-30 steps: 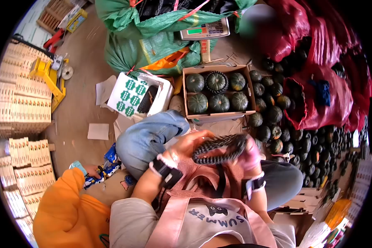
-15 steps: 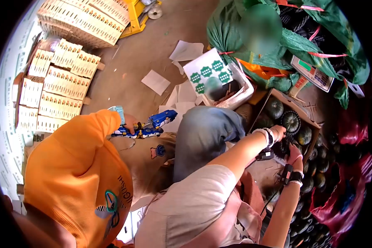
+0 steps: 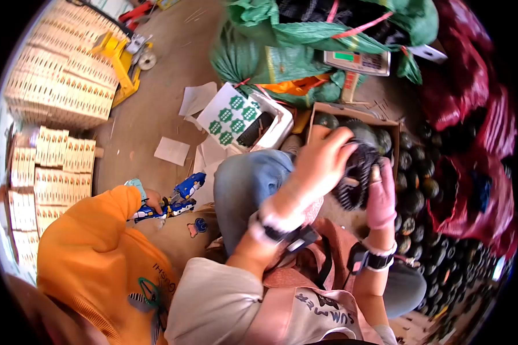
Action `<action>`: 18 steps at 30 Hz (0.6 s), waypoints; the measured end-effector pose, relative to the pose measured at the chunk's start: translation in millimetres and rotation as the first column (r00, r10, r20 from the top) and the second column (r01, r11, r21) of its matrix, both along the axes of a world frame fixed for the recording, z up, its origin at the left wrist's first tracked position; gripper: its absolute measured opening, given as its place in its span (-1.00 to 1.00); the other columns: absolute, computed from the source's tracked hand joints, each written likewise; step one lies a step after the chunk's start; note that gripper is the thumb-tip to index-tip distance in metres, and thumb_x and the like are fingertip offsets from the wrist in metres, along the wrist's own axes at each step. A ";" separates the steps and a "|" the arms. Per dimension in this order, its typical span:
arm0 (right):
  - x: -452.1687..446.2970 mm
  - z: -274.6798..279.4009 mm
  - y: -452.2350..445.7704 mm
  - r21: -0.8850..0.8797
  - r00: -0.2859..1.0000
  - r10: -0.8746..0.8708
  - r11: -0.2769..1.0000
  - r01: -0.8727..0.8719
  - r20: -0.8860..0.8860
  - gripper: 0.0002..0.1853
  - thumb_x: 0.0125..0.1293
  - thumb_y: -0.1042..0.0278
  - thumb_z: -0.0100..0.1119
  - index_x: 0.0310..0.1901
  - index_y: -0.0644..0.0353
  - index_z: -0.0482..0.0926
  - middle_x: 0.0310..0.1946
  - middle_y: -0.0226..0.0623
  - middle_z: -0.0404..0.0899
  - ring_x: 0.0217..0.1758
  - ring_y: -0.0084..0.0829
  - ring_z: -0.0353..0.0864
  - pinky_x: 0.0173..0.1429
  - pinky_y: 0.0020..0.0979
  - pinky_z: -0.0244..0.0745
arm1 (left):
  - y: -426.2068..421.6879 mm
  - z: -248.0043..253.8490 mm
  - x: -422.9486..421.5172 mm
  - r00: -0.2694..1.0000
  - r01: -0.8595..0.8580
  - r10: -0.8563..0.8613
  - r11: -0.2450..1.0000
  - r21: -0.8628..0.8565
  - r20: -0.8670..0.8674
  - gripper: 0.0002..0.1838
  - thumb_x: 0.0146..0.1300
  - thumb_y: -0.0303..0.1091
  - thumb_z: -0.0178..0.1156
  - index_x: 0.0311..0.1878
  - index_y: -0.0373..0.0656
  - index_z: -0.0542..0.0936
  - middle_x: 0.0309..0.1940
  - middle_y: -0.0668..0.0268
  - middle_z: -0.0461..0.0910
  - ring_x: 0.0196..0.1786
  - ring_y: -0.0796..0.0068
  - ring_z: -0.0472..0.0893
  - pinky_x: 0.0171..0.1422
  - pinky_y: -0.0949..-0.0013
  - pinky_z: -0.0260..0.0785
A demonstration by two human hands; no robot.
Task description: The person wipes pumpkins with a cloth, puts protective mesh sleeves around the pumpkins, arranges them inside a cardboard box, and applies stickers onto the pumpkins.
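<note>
My left hand (image 3: pixel 326 158) and my right hand (image 3: pixel 380 198) are raised in front of my body, closed on a black netted sleeve (image 3: pixel 351 190) from either side. The sleeve looks ring-like and frilly. Whether anything sits inside it I cannot tell. My right hand has a pink covering. Just beyond is a cardboard box (image 3: pixel 355 113) with round, dark green squashes (image 3: pixel 326 121) inside, partly hidden by my hands and the netting.
A person in an orange sweater (image 3: pixel 92 241) sits at left, holding a blue toy (image 3: pixel 172 201). A green sticker sheet (image 3: pixel 227 118) lies on a white-lined box. A digital scale (image 3: pixel 360 62), green sacks (image 3: pixel 253 54) and stacked cartons (image 3: pixel 63 69) stand behind. Many squashes (image 3: pixel 411 201) cover the right floor.
My hands have lifted from the box toward my body, with the black netted sleeve now between them. The view has swung to the right.
</note>
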State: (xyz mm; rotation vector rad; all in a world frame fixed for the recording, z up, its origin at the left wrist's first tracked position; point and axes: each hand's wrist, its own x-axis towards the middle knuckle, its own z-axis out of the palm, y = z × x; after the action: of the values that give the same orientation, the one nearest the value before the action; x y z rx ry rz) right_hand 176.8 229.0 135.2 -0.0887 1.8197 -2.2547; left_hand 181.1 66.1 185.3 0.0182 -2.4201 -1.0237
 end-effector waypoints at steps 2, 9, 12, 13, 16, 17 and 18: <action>40.6 39.2 -20.6 0.099 0.934 0.100 0.993 -0.070 -0.342 -0.76 0.39 0.36 -0.05 0.00 0.27 0.42 -0.10 -0.19 0.46 -0.08 -0.32 0.47 0.05 -0.43 0.39 | -34.5 39.9 55.6 0.969 0.126 -0.144 0.987 -0.099 -0.200 -0.83 0.26 -0.37 0.13 -0.14 -0.24 0.49 -0.30 0.07 0.43 -0.25 0.08 0.45 -0.12 0.20 0.29; 120.0 32.7 -52.8 0.499 0.852 0.315 0.863 -0.074 -0.419 -0.79 0.31 0.29 0.05 -0.07 0.12 0.49 -0.10 -0.10 0.41 0.03 -0.07 0.41 0.22 0.32 -0.14 | -84.7 17.7 159.4 0.979 0.052 -0.065 0.996 0.074 0.194 -0.83 0.24 -0.42 0.20 -0.15 -0.28 0.50 -0.29 0.28 0.49 -0.30 0.52 0.45 -0.18 0.48 0.35; 119.8 26.0 -49.0 0.426 0.827 0.237 0.905 0.004 -0.510 -0.80 0.29 0.36 0.08 -0.09 0.21 0.47 -0.18 0.04 0.41 -0.12 0.06 0.45 -0.08 -0.18 0.44 | -84.8 -12.2 154.8 0.993 0.012 -0.044 0.958 0.287 0.107 -0.83 0.26 -0.39 0.18 -0.15 -0.28 0.54 -0.27 0.26 0.55 -0.25 0.50 0.51 -0.13 0.47 0.38; 113.1 23.8 -45.6 0.434 0.831 0.232 0.901 0.012 -0.505 -0.79 0.30 0.35 0.09 -0.10 0.25 0.46 -0.17 0.09 0.44 -0.12 0.05 0.49 -0.02 -0.22 0.44 | -81.4 -17.9 149.8 0.999 0.004 -0.022 0.939 0.343 0.047 -0.83 0.26 -0.38 0.17 -0.16 -0.28 0.55 -0.28 0.26 0.57 -0.24 0.50 0.53 -0.12 0.47 0.38; 81.2 5.8 -47.8 0.180 0.756 0.099 0.983 0.026 -0.648 -0.79 0.32 0.36 0.05 -0.11 0.32 0.45 -0.07 0.10 0.48 -0.03 0.01 0.52 0.06 -0.28 0.42 | -85.6 -27.9 139.8 0.999 -0.007 0.028 0.899 0.438 -0.041 -0.83 0.26 -0.37 0.17 -0.17 -0.27 0.56 -0.28 0.26 0.58 -0.24 0.50 0.53 -0.11 0.47 0.38; 75.6 6.2 -49.1 0.150 0.764 0.096 0.989 0.002 -0.638 -0.79 0.33 0.37 0.04 -0.11 0.34 0.45 -0.03 0.10 0.48 -0.01 0.00 0.53 0.08 -0.29 0.41 | -87.0 -31.6 138.5 0.998 -0.013 0.038 0.886 0.463 -0.045 -0.83 0.26 -0.37 0.17 -0.17 -0.27 0.56 -0.28 0.27 0.58 -0.24 0.50 0.53 -0.11 0.47 0.38; 71.8 7.4 -54.2 0.128 0.744 0.054 0.991 0.043 -0.666 -0.82 0.32 0.42 0.03 -0.13 0.34 0.46 -0.14 0.05 0.53 -0.09 -0.03 0.57 0.02 -0.32 0.43 | -90.4 -34.8 137.3 0.998 -0.013 0.040 0.876 0.481 -0.047 -0.83 0.27 -0.37 0.17 -0.17 -0.27 0.56 -0.28 0.27 0.58 -0.24 0.50 0.53 -0.11 0.47 0.39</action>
State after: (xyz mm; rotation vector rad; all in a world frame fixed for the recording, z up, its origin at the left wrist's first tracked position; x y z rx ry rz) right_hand 248.6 174.8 142.6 -1.0048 2.2789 -2.2453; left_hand 318.4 -24.3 150.6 0.1917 -2.0489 -1.5667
